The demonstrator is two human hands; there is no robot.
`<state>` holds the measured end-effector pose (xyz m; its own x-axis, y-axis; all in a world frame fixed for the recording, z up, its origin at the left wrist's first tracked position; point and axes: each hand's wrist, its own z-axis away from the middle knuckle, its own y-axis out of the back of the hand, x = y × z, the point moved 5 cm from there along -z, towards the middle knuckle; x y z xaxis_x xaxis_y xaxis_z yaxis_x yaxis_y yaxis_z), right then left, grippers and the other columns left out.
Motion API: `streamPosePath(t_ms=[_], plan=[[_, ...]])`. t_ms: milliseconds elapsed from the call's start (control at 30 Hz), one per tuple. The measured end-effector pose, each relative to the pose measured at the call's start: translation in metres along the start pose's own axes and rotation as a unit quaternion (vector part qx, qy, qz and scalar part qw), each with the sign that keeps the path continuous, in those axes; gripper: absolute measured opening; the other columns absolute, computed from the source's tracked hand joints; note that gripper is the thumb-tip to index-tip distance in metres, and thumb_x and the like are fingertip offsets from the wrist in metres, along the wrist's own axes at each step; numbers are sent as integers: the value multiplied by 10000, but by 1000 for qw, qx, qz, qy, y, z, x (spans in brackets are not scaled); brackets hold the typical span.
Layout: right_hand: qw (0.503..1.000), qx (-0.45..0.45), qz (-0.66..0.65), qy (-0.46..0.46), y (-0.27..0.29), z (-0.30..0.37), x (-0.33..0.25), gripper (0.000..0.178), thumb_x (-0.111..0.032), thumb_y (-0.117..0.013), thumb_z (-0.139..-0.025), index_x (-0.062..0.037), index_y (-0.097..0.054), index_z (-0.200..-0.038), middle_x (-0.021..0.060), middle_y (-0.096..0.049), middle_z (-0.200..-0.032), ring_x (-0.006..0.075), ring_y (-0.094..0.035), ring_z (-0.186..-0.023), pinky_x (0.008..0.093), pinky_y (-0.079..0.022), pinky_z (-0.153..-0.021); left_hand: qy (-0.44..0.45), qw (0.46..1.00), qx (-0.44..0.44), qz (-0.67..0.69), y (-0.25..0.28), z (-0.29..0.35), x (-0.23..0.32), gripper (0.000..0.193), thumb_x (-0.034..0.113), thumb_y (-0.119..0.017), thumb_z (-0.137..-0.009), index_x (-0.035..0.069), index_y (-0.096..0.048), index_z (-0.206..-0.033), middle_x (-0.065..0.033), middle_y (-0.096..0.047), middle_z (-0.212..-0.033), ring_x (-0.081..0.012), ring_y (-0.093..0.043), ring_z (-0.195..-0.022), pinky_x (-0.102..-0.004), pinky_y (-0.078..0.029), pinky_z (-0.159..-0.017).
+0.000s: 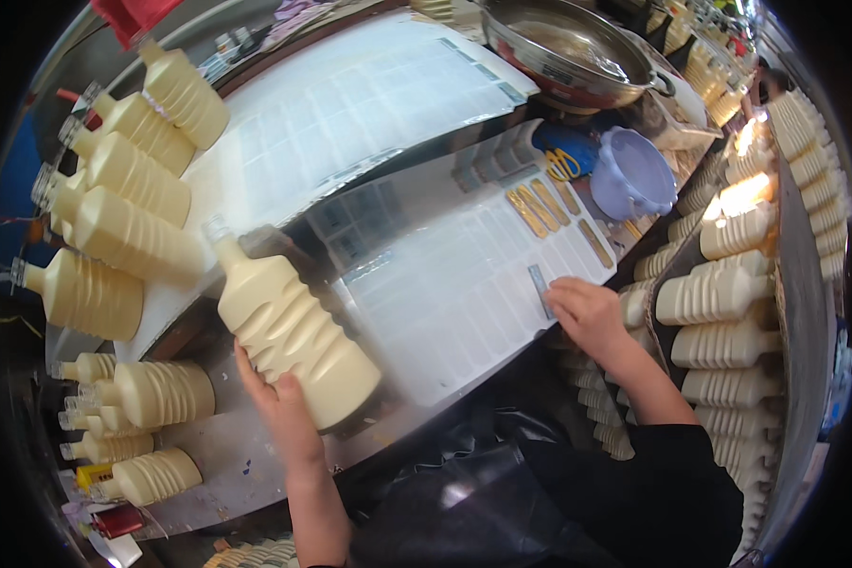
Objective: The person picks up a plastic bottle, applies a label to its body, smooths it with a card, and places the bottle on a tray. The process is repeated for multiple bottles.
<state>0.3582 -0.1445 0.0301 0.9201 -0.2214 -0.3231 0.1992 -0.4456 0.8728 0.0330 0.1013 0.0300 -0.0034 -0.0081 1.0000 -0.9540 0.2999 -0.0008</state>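
Note:
A cream-coloured plastic bottle point(298, 331) with ribbed sides and a clear neck lies tilted over the workbench, its neck toward the far left. My left hand point(289, 417) is closed around its near side, the thumb along the lower part. To the right, my right hand point(592, 317) has its fingers drawn together at a small dark label strip point(541, 289), by the near right edge of a pale label sheet point(445, 322). Gold-coloured strips point(537, 208) remain on that sheet, beyond my right hand.
Several similar bottles point(128, 227) stand along the left. A stack of pale sheets point(369, 104) covers the back. At the far right are a large metal pan point(577, 57), a lilac tub point(631, 175) and yellow-handled scissors point(564, 165). Stacked bottles point(724, 341) fill the right side.

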Motion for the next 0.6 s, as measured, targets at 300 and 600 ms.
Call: streamPosePath(t_ms=[300, 600], plan=[[1000, 8, 27, 4, 2, 17, 6, 235, -126, -728, -865, -63, -715, -1091, 79, -716, -1131, 276, -719, -860, 358, -589, -717, 2, 1000, 11, 10, -7, 5, 8, 691, 138, -478, -1013, 2, -171, -1616, -177, -323, -1596, -282, -396, -1422, -401, -303, -1187], [988, -102, 104, -42, -27, -42, 60, 380, -58, -543, -868, -66, -654, -1232, 88, -650, -1349, 329, -716, -908, 434, -579, -749, 3, 1000, 12, 1, -6, 8, 7, 654, 170, -462, -1036, -13, -200, -1606, -176, -336, -1592, -274, -395, -1422, -397, -302, -1186]])
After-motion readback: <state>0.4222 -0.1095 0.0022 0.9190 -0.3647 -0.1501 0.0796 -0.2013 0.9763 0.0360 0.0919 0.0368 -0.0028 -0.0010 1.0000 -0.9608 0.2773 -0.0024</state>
